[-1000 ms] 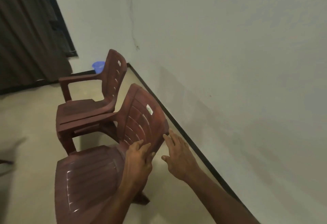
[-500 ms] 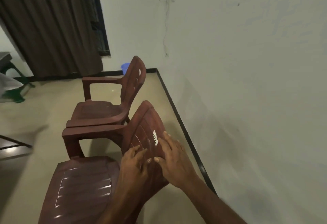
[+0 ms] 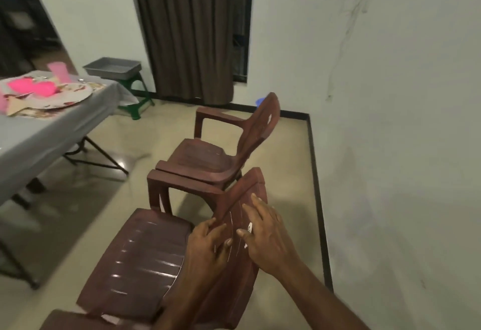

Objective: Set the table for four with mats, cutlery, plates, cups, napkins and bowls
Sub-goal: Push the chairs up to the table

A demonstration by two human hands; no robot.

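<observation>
The table (image 3: 52, 131), draped in grey and absent from the view half a second ago, now shows at left, bearing a plate (image 3: 75, 95), pink bowls (image 3: 31, 87) and a pink cup (image 3: 60, 72). The near chair (image 3: 145, 259) stands beside the wall. The right hand (image 3: 268, 241) lies flat on the backrest, fingers spread; the left hand (image 3: 208, 243) curls round its edge.

Both your hands are on the chair back.
Your left hand (image 3: 208, 245) curls its fingers round the backrest's edge; your right hand (image 3: 268, 238) lies flat, fingers spread, forearm reaching in from lower right.
</observation>
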